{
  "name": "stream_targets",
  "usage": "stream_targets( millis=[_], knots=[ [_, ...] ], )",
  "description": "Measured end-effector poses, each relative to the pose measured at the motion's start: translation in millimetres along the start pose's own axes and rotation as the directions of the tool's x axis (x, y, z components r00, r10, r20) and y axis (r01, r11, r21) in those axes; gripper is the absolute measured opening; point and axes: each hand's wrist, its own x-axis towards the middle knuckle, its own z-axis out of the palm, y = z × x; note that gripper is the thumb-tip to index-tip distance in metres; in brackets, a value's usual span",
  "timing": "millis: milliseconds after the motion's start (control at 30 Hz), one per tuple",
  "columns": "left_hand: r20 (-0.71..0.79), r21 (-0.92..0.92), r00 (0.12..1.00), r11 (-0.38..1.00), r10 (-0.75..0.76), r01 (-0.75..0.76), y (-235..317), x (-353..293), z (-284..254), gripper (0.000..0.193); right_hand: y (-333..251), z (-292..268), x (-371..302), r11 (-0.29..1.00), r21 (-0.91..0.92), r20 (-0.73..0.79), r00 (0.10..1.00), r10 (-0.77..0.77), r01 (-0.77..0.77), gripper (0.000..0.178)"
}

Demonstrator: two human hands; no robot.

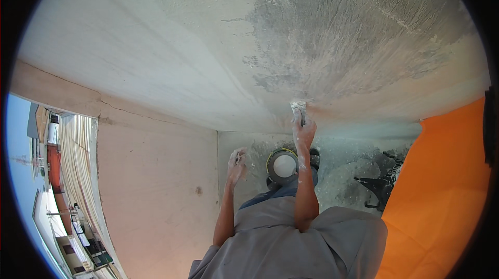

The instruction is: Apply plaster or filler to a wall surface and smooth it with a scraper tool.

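My right hand (pixel 305 134) reaches up to the wall (pixel 182 66) and is closed round a putty knife (pixel 298 106). White putty smears the knife's blade, which is at the wall's surface just below a dark grey patch (pixel 322 35). Lower and to the left, my left hand (pixel 237 164) hangs away from the wall with curled fingers caked in white. Whatever lies within those fingers, if anything, is too small to make out. A round bucket (pixel 284 165) with pale material inside stands at my feet, between my two forearms.
A low side wall (pixel 156 170) with a cracked ledge runs along the left, with buildings outside beyond it. An orange sheet (pixel 436 185) hangs at the right. Beside it a black object (pixel 382 180) with white splashes lies on the splattered floor (pixel 338 185).
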Motion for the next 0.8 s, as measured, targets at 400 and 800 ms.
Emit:
stream_targets(
  millis=[400,800],
  knots=[
    [-0.085,-0.031,0.996,0.999,-0.022,0.019,-17.2,-19.1,-27.8,0.037,-20.5,38.6,-22.8,0.454,0.724,0.383,0.851,0.360,-0.518,0.052],
    [-0.053,-0.047,0.998,0.998,-0.039,0.037,-21.3,-16.8,-32.7,0.035,-18.5,-1.8,-8.7,0.965,-0.259,-0.130,0.991,0.007,-0.041,0.047]
  ],
)
